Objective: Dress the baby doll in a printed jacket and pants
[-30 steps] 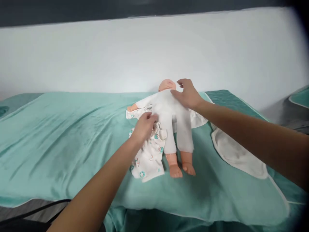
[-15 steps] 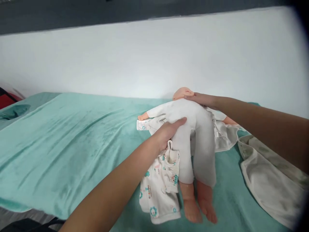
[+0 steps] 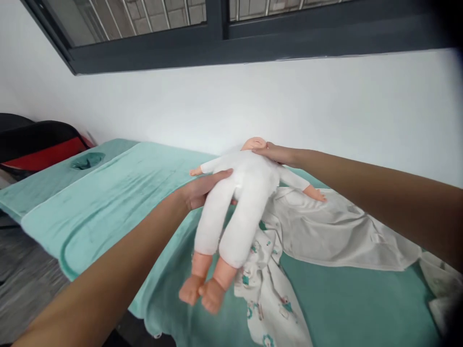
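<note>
A baby doll [image 3: 246, 171] with a white cloth body hangs tilted over the bed, its bare feet towards me and its arms spread. My left hand [image 3: 207, 189] is closed round its hip and upper leg on the left, thumb on top. By the doll's neck and shoulder, my right hand [image 3: 273, 151] grips it, with some of the fingers hidden underneath. Printed baby clothes [image 3: 269, 289] lie below and to the right of the legs. A plain white garment [image 3: 325, 231] is spread out under the doll's arm on the right.
A green cover [image 3: 119, 193] lies over the bed, which has a round hole [image 3: 88, 160] at its far left. Behind it rise a white wall [image 3: 162, 106] and a dark window frame [image 3: 217, 33]. A black and red chair [image 3: 43, 144] stands at the left.
The doll has been lifted and shifted left in both hands, away from the clothes beneath it. My view has turned left and up, bringing in the window and chair.
</note>
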The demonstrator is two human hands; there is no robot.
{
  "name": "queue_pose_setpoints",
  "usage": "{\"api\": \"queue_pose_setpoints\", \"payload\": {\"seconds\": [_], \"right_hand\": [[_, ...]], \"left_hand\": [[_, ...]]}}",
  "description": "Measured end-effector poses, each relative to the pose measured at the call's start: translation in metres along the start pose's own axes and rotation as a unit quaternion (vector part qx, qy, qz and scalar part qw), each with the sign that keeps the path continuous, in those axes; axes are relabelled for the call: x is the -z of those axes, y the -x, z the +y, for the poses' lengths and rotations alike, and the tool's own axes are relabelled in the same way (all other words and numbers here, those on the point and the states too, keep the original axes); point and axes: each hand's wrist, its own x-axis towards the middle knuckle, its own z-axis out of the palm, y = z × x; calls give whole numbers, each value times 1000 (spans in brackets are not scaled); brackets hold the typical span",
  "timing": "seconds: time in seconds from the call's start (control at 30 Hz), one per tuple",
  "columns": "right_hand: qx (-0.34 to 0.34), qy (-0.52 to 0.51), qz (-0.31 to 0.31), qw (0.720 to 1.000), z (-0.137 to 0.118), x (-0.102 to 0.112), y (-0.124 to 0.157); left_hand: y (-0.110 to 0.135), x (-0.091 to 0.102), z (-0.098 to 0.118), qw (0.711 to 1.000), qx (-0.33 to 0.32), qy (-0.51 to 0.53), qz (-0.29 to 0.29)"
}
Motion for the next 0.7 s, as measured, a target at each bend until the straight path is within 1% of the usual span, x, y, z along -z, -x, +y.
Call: {"api": "queue_pose_setpoints", "payload": {"seconds": [0.1, 0.17, 0.23, 0.3, 0.37, 0.4, 0.47, 0.5, 0.53, 0.57, 0.6, 0.63, 0.67, 0.7], "right_hand": [[15, -19, -32, 999, -14, -41, -23], [45, -40, -56, 997, -20, -69, -42], [80, -54, -70, 993, -24, -94, -60], [105, -55, -73, 990, -25, -114, -74], [121, -44, -69, 989, -22, -126, -83], [124, -36, -66, 989, -18, -128, -84], [109, 0, -60, 992, -4, -122, -82], [87, 31, -58, 994, 6, -115, -78], [59, 63, -58, 995, 18, -106, -73], [30, 97, -63, 993, 30, -95, -66], [9, 119, -67, 991, 44, -82, -57], [-5, 133, -68, 989, 57, -69, -46], [-15, 146, -66, 987, 71, -54, -33], [-24, 163, -60, 985, 83, -39, -20]], "left_hand": [[3, 44, -8, 998, 22, 3, 54], [3, 70, -15, 996, 35, 15, 82], [0, 91, -23, 994, 36, 19, 101], [-4, 107, -32, 993, 38, 14, 114], [-10, 119, -41, 989, 34, 9, 142], [-12, 123, -46, 985, 25, 1, 168], [-17, 131, -53, 968, -14, -52, 244], [-19, 133, -54, 950, -39, -107, 292], [-20, 134, -55, 921, -71, -180, 337], [-19, 133, -54, 882, -111, -265, 375], [-17, 129, -52, 833, -158, -351, 398], [-14, 123, -51, 783, -210, -429, 399], [-9, 113, -49, 740, -261, -491, 378], [-3, 100, -49, 713, -303, -533, 340]]}}
